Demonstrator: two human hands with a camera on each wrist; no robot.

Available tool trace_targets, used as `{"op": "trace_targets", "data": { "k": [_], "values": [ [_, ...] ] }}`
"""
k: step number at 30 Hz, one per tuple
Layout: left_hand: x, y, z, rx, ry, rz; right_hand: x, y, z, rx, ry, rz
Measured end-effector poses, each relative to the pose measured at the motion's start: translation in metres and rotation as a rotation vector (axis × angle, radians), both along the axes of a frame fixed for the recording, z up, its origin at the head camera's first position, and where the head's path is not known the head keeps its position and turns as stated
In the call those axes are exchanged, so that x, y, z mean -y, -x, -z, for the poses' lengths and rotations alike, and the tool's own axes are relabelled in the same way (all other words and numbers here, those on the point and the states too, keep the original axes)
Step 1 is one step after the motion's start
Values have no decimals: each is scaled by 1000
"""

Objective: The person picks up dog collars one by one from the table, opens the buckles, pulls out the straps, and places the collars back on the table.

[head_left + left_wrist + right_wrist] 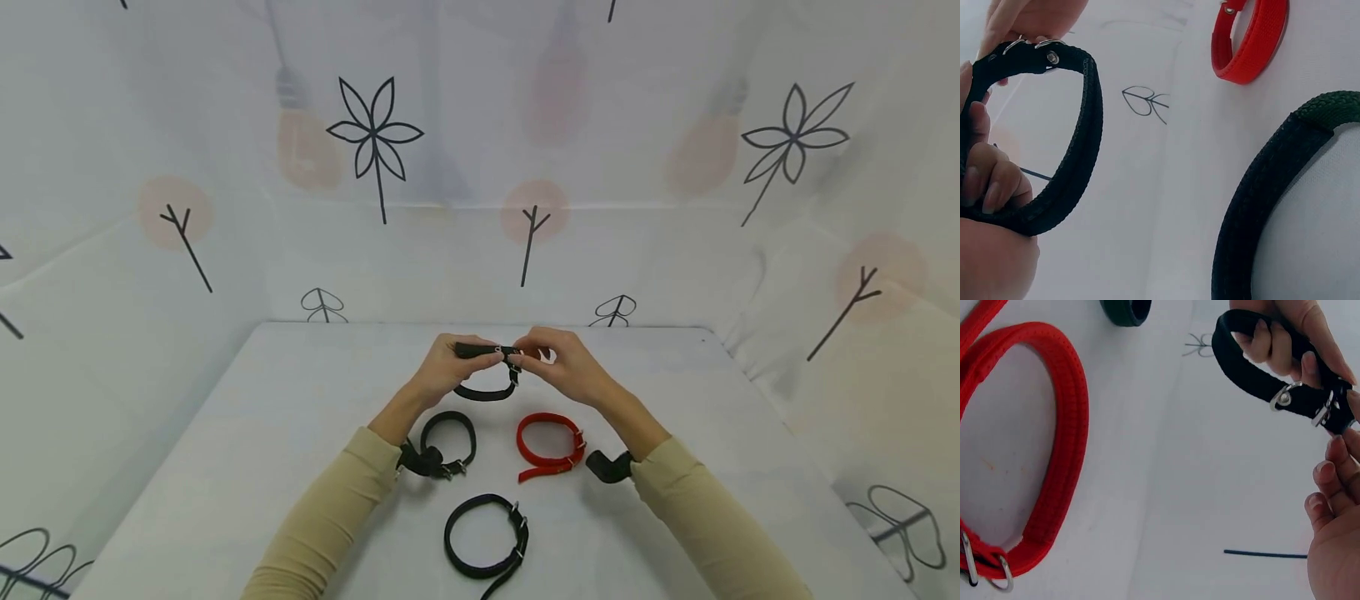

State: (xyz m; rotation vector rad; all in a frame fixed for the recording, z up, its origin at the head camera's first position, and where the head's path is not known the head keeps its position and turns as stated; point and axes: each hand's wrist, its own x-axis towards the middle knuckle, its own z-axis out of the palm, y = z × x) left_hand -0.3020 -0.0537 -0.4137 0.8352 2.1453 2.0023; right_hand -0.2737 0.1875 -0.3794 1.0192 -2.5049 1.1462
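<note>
Black collar point(486, 396) bent into loop, silvery buckle point(1322, 416) and ring point(1274, 404) on it. Your left hand point(442, 367) grips one side, right hand point(564, 362) pinches buckle end. You've got it over far part of surface point(660, 358). Can't tell if it's fully buckled tbh.

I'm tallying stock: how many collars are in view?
4: a held collar between left hand and right hand; on the table, a left dark collar, a red collar right of it, and the nearest dark collar.
</note>
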Motion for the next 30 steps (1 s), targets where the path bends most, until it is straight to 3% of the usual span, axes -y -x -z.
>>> {"op": "trace_targets", "data": {
  "k": [4, 11, 22, 30],
  "values": [
    [0, -1, -2, -17, 6, 17, 3, 1, -1, -26, 3, -14],
    [3, 0, -2, 35, -41, -9, -2, 1, -4, -26, 66, 14],
    [5, 3, -1, -16, 11, 45, 2, 2, -5, -22, 18, -34],
    [10, 1, -3, 45, -2, -28, -5, 4, -4, -18, 73, 21]
  ]
}}
